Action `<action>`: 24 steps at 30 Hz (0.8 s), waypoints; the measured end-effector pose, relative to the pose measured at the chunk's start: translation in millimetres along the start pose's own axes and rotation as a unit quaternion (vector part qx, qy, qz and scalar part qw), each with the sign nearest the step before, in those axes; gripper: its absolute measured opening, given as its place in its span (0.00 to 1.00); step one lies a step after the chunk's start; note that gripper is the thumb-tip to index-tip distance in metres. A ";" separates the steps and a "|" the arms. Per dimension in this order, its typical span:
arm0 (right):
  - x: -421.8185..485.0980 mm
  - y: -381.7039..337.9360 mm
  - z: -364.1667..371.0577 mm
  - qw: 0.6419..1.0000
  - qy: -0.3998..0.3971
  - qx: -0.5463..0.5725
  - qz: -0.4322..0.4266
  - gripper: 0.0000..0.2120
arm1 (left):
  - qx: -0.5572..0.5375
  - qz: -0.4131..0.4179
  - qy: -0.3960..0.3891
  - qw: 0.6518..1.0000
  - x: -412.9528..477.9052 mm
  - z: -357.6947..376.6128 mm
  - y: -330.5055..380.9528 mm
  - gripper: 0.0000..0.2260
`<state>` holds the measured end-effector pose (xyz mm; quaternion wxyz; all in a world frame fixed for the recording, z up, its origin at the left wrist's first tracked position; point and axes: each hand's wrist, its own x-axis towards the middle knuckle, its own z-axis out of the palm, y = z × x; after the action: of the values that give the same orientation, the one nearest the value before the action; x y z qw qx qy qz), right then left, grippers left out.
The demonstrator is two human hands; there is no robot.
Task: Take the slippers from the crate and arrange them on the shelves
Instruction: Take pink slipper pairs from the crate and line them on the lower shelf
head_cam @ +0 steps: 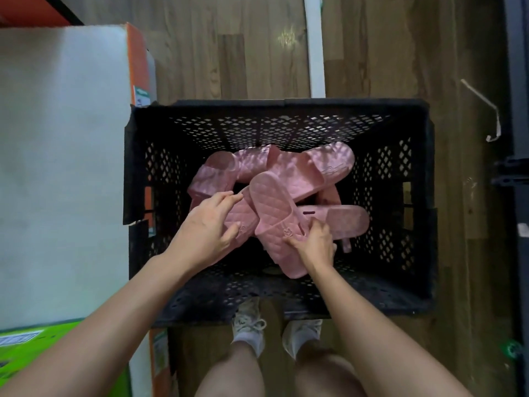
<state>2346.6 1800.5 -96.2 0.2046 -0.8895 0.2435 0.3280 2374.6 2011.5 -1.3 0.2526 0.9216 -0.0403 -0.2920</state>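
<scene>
Top slipper (pixel 272 207) is being pinched at its strap edge by the right hand (pixel 315 245), fingers curled. Its long axis is being held diagonally: the toe end toward the person, the quilted heel end pointing away and slightly left, above the pile. The left hand (pixel 206 224) is being laid on a second slipper (pixel 244 212) just left of the first, fingers nearly straight, nothing clasped. More pink slippers (pixel 303 164) are being seen heaped beyond both hands inside the black lattice crate (pixel 286 124). The crate is being borne by a wood-plank floor (pixel 386 53), with a cardboard box (pixel 63 153) left of the left hand. The slipper count is being obscured by overlap. A dark frame (pixel 515 81) far right is being cut off.
</scene>
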 end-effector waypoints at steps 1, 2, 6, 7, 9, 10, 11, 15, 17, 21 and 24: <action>2.5 -0.2 -1.1 1.000 -0.010 -0.001 0.003 0.36 | 0.001 0.004 0.000 1.000 -0.9 0.0 -1.6 0.29; 4.5 -1.2 -2.5 1.000 -0.025 -0.003 -0.001 0.35 | 0.001 0.011 0.002 1.000 -1.2 0.0 -3.3 0.30; -0.4 -10.2 -14.3 0.993 -0.038 0.109 -0.024 0.27 | -0.007 -0.001 0.000 1.000 -5.7 -3.5 -5.8 0.26; -4.1 -12.2 -20.9 0.990 -0.034 0.136 -0.030 0.25 | -0.008 0.000 0.001 1.000 -8.2 -5.6 -4.4 0.25; -11.9 -13.4 -37.8 0.986 -0.035 0.154 -0.053 0.20 | -0.010 0.008 0.001 1.000 -13.8 -9.8 -0.5 0.26; -15.6 -13.6 -48.2 0.984 -0.038 0.156 -0.072 0.19 | -0.014 0.011 0.000 1.000 -16.6 -11.6 1.4 0.25; -19.3 -14.0 -59.8 0.982 -0.046 0.158 -0.092 0.19 | -0.018 0.012 0.000 1.000 -18.6 -13.8 4.0 0.24; -34.4 -20.6 -110.6 0.964 -0.132 0.148 -0.176 0.19 | -0.016 0.049 0.030 0.998 -20.4 -21.3 16.5 0.23; -42.6 -24.5 -132.8 0.958 -0.164 0.101 -0.213 0.27 | 0.008 0.079 0.045 0.996 -16.6 -24.4 21.0 0.25; -53.8 -29.8 -161.9 0.947 -0.183 0.057 -0.258 0.29 | 0.042 0.111 -0.007 0.993 -6.0 -30.6 32.6 0.24; -55.1 -27.0 -174.9 0.945 -0.185 0.079 -0.257 0.30 | -0.033 0.094 -0.038 0.994 -3.8 -37.4 48.6 0.15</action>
<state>2409.9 1746.9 69.6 0.3935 -0.8262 -0.0100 0.4030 2395.9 1986.7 50.6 0.3076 0.8932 -0.1267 -0.3025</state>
